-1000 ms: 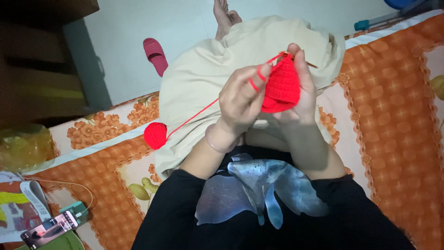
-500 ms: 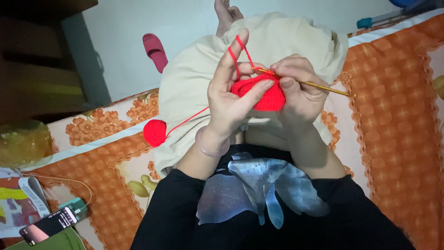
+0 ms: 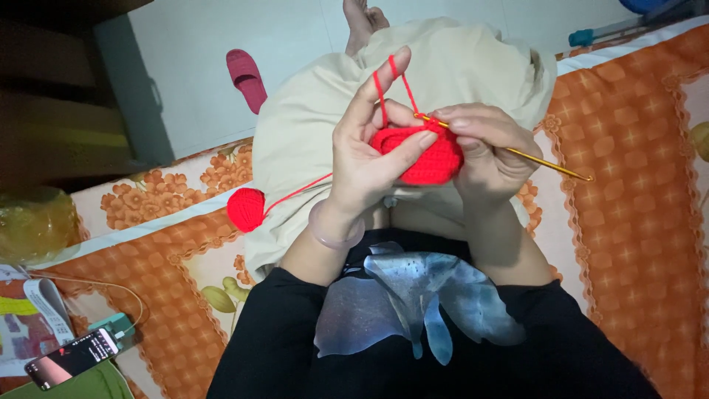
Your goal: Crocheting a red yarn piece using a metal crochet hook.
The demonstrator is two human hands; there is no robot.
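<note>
Red crocheted piece [image 3: 425, 155] being pinched mid-scene over the lap, left hand [image 3: 369, 159] closed on it, forefinger raising red yarn [image 3: 388, 85]; right hand [image 3: 487, 151] gripping golden hook [image 3: 517, 151]; yarn ball [image 3: 246, 209] lying left on orange bedspread [image 3: 628, 185].

An orange patterned bedsheet [image 3: 635, 222] carries a red yarn ball [image 3: 246, 209] and a phone [image 3: 70, 358].
</note>
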